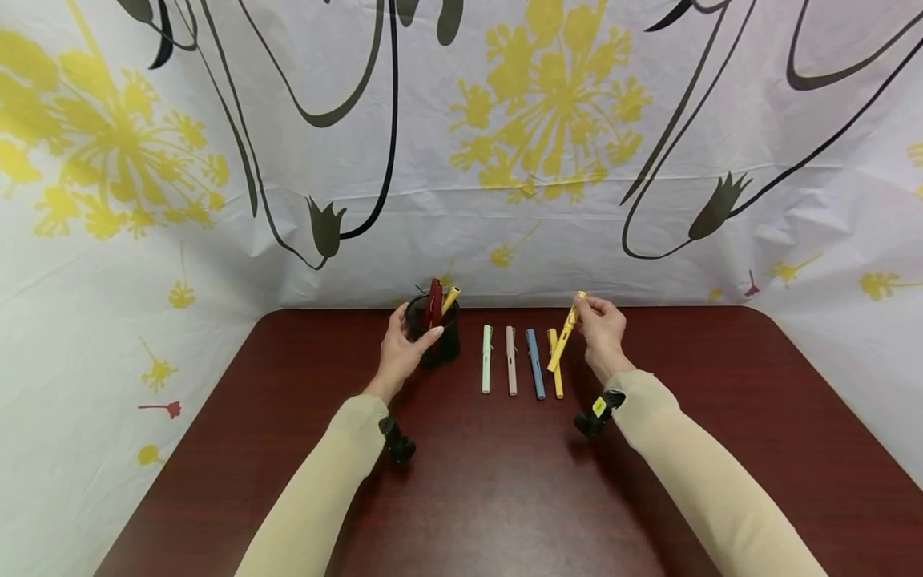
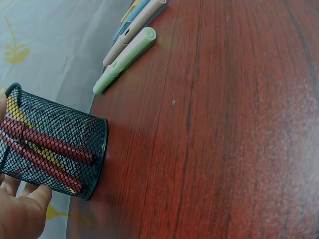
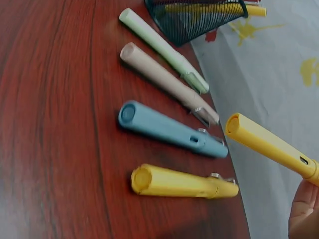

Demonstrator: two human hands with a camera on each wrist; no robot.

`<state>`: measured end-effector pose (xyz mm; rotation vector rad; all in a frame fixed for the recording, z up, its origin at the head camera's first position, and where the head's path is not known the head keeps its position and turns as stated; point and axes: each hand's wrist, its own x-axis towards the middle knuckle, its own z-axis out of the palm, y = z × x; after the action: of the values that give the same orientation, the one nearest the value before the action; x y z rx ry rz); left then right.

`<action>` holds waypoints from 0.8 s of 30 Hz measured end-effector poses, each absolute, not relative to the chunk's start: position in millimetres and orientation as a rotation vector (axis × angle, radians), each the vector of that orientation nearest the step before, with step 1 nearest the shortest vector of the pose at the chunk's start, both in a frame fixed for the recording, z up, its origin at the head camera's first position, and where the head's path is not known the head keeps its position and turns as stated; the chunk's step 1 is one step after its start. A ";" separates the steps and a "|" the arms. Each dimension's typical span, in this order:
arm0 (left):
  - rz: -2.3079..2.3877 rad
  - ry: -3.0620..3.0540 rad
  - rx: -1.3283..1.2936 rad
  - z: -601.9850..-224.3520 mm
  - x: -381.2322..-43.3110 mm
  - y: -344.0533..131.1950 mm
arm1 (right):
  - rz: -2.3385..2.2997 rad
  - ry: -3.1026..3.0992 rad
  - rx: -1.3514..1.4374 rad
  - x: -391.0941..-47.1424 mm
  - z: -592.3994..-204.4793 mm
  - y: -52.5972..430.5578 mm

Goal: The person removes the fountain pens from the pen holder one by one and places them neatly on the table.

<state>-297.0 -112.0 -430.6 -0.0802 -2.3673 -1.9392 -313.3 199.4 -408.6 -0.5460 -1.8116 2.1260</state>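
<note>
My left hand (image 1: 405, 351) grips a black mesh pen holder (image 1: 449, 340) near the back of the table. Inside it stand dark red pens (image 2: 55, 144) and a yellow pen (image 1: 450, 298). My right hand (image 1: 604, 330) pinches one end of a yellow pen (image 3: 269, 145), tilted and raised over the row. Below it a second yellow pen (image 3: 184, 182) lies on the table. Left of that one lie a blue pen (image 3: 169, 130), a pinkish-beige pen (image 3: 164, 79) and a pale green pen (image 3: 162, 47), side by side with small gaps.
The dark red wooden table (image 1: 490, 481) ends at the back against a white cloth (image 1: 404, 208) printed with yellow flowers and dark stems. Small black cameras are strapped to both wrists, over beige sleeves (image 1: 324, 481).
</note>
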 end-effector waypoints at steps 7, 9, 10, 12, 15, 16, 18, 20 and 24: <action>-1.917 -2.372 -0.073 -432.6 -297.5 -111.5 | 2.084 -1.966 -0.573 -313.1 -414.1 211.7; -1.918 -2.373 -0.069 -432.8 -297.7 -111.5 | 2.067 -1.999 -0.565 -313.5 -415.7 214.0; -1.919 -2.371 -0.065 -432.9 -297.8 -111.6 | 2.060 -2.013 -0.560 -313.9 -416.6 215.3; -1.918 -2.374 -0.060 -433.1 -298.2 -111.8 | 2.038 -2.048 -0.552 -314.4 -418.2 217.0; -1.915 -2.377 -0.064 -433.6 -299.2 -111.8 | 1.986 -2.125 -0.551 -314.3 -420.0 219.9; -1.912 -2.380 -0.063 -433.7 -299.5 -111.8 | 1.962 -2.160 -0.553 -314.2 -420.6 220.8; -1.910 -2.383 -0.059 -433.4 -299.6 -111.6 | 1.912 -2.232 -0.556 -313.7 -421.4 222.6; -1.909 -2.386 -0.055 -432.8 -299.4 -111.6 | 1.854 -2.310 -0.555 -313.1 -422.0 224.3; -1.903 -2.392 -0.049 -431.3 -298.1 -111.4 | 1.765 -2.430 -0.535 -312.9 -424.7 225.7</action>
<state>-298.1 -111.4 -431.3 -0.0489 -2.3923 -1.9028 -312.9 225.7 -424.7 -0.5346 -2.4301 1.7648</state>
